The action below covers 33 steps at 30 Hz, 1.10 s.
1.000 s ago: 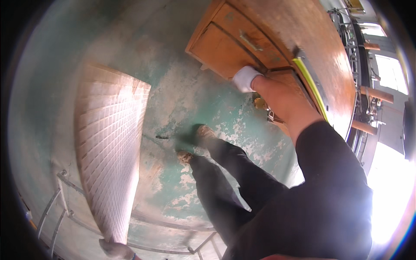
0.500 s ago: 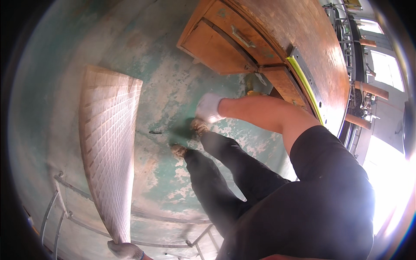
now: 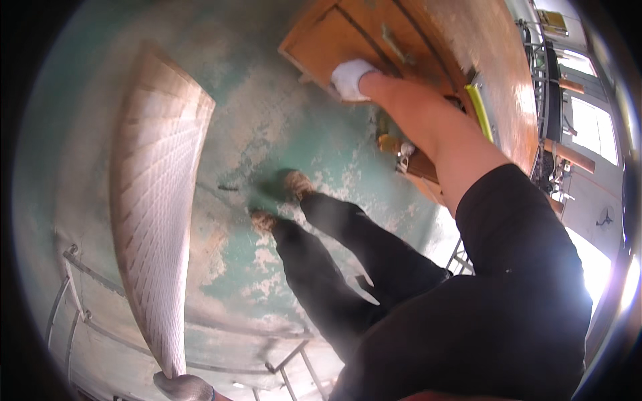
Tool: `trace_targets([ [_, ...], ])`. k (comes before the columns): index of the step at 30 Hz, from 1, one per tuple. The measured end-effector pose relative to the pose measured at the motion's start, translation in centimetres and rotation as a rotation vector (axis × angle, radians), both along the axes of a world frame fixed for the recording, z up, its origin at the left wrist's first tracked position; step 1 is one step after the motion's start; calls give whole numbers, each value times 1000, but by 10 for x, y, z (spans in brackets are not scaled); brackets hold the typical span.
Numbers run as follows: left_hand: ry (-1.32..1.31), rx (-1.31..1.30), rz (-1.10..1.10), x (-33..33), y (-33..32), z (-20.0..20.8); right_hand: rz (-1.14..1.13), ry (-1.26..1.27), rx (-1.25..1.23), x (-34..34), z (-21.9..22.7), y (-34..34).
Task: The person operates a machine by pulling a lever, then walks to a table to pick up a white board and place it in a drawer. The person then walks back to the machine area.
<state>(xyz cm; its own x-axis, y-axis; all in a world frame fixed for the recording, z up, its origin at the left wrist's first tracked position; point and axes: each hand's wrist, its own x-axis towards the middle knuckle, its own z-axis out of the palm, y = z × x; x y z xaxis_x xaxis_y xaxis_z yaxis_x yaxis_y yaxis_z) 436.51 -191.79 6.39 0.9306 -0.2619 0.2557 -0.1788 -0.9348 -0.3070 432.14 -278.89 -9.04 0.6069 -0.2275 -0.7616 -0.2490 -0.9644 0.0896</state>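
My left hand (image 3: 184,387), in a greyish glove, is closed on the bottom end of a long pale panel with a grid pattern (image 3: 157,220). The panel stands out from the hand, widening toward its upper end, over the floor at the left. My right hand (image 3: 351,79), in a white glove, is at the lower edge of an orange-brown cabinet door (image 3: 328,47) on a wooden desk. It overlaps the door; its fingers are turned away and blurred, so their grip is hidden.
A yellow-edged strip (image 3: 480,113) lies along the desktop (image 3: 508,87). Metal frames (image 3: 73,287) stand at the lower left. The green floor (image 3: 267,127) has worn patches. Beneath the desk sits a small amber object (image 3: 389,143). Racks with rods (image 3: 568,154) line the right side.
My right hand has moved up and away from beside my shoe to the cabinet door. My left hand and the panel have shifted slightly left, and the view has shifted too.
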Motion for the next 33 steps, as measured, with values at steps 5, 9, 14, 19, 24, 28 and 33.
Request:
trace_targets([
  [5, 100, -573, 457, 11, -93, 4, -101, -24, -16, -44, -8, 25],
  [9, 65, -624, 417, 1, -106, 17, -417, -34, 357, -27, 97, 159],
  [14, 86, -560, 529, -4, -119, 24, -807, -186, 960, -14, 189, 291],
  [19, 123, -532, 536, -15, -155, 42, -1369, -27, 1200, 56, 242, 371],
  [24, 291, -384, 511, -32, -159, 56, -1384, -176, 874, 94, 231, 414],
  [28, 215, -552, 760, -42, -145, 90, -1460, -212, 959, 85, 213, 421],
  [33, -64, -1389, 1512, -67, -35, 87, -1580, -199, 946, 83, 232, 411],
])
